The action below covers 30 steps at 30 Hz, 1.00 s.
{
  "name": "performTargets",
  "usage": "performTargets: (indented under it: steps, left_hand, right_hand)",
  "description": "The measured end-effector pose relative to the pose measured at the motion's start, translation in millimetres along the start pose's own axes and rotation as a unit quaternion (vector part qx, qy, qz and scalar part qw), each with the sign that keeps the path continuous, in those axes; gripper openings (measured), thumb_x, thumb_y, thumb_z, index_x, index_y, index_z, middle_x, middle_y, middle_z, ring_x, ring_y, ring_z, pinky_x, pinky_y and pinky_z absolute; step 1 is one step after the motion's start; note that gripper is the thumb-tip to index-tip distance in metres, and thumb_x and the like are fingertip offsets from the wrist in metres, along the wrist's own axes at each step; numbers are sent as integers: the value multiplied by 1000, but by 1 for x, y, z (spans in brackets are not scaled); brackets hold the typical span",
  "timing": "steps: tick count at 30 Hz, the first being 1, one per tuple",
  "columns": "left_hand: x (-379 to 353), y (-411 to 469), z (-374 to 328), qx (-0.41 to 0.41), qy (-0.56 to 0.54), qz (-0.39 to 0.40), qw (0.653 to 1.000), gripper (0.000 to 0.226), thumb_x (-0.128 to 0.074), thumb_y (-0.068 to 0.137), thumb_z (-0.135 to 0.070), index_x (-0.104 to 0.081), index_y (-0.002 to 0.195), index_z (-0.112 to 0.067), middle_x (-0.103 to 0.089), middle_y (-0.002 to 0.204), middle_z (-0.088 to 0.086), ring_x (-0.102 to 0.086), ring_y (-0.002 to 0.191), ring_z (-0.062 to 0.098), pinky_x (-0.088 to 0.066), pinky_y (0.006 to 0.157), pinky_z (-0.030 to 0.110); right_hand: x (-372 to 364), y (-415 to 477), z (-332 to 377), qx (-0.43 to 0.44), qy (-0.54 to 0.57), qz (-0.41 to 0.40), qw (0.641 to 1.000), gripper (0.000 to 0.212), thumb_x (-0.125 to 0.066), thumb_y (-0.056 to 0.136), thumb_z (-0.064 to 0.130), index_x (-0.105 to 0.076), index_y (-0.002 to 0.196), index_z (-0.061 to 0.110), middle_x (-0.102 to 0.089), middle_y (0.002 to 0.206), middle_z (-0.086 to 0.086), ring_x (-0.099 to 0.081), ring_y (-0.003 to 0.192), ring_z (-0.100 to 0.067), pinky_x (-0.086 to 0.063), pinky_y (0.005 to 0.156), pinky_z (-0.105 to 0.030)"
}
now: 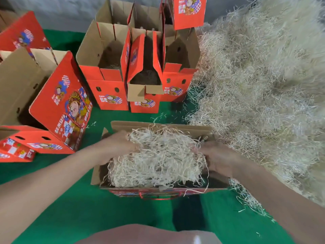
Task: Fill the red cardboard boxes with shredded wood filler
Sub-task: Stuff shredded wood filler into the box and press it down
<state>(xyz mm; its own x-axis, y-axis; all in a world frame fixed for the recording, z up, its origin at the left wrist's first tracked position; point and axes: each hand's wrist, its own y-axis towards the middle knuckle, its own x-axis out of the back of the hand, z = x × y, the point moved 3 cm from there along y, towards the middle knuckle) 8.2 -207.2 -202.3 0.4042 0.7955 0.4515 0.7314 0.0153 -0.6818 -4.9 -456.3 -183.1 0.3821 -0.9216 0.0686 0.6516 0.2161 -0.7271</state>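
The wad of filler (158,155) sits half in the open box (158,125) near the person, the right hand (218,159) clutching one end and the left hand (121,143) sunk in the other, fingers hidden, so its grip cannot be told. Pushed down unevenly, strands could spill over the rim. A green cloth (70,199) covers the surface, with a filler pile (255,85) on the right, more red boxes (105,95) behind and a grey wall (61,11) beyond.

Both forearms reach forward. The left hand (119,143) buries its fingers in the filler (158,155). The right hand (218,159) grips it, fingers curled.
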Motion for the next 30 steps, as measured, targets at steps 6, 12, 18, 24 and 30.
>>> performTargets:
  steps: [6, 12, 18, 24, 30]
  left_hand:
    - [-31, 10, -16, -33, 85, 77, 993, 46, -48, 90, -7, -34, 132, 6, -51, 107, 9, -49, 93, 16, -45, 84, 28]
    - [-16, 19, -9, -4, -8, 40, 999, 72, -54, 87, -8, -13, 146, -7, -32, 143, 15, -37, 128, 28, -31, 106, 44]
    - [-17, 21, -8, -99, 15, 18, 995, 35, -63, 87, -23, -50, 117, -10, -54, 96, -5, -45, 71, -2, -40, 58, 10]
    - [-34, 8, -19, -5, -234, 247, 940, 22, -70, 67, -18, -53, 79, -13, -51, 92, 4, -49, 82, 18, -41, 82, 29]
    - [-9, 1, 5, -79, 148, 87, 982, 46, -55, 77, 4, -57, 120, -10, -60, 118, 3, -57, 86, 8, -46, 72, 15]
  right_hand:
    - [-25, 11, -4, -22, -74, -3, 997, 7, -51, 92, 22, -56, 97, 22, -55, 105, 10, -48, 96, 0, -34, 97, -27]
    - [-15, 8, -7, 32, -146, 82, 985, 54, -62, 73, 60, -46, 118, 35, -43, 109, 35, -39, 126, -13, -26, 107, -33]
    - [-4, 16, -15, 37, -289, -28, 956, 52, -61, 85, 17, -39, 132, 17, -53, 121, -7, -56, 105, -19, -42, 100, -39]
    - [-41, 33, -1, 43, -163, 49, 984, 50, -72, 76, 22, -47, 119, 18, -57, 117, -1, -52, 113, -19, -39, 101, -35]
    - [-9, 33, -16, -2, -133, -25, 991, 34, -67, 82, 21, -40, 102, 17, -49, 110, -3, -47, 92, -11, -36, 81, -23]
